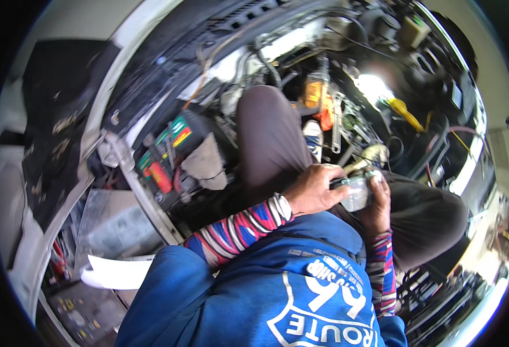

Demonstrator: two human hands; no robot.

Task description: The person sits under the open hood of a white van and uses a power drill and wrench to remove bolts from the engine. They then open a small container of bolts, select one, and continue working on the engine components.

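Observation:
My left hand (315, 191) and my right hand (380, 205) close round a small translucent object with a dark top (356, 195), held in front of my body; its exact kind is unclear. Both of my forearms wear striped sleeves. My bent legs in dark trousers lie either side of it, with a shoe (313, 140) showing beyond my left knee. Just past my hands are a pale lumpy item (373, 156) that I cannot make out and a long steel wrench (336, 124).
I sit within a car's engine bay. An orange-yellow power tool (315, 92) and a lit yellow work lamp (398, 107) lie ahead. At left are a green-labelled battery (179, 130), a red tool (159, 176), a grey rag (202, 162) and the metal body edge (156, 217).

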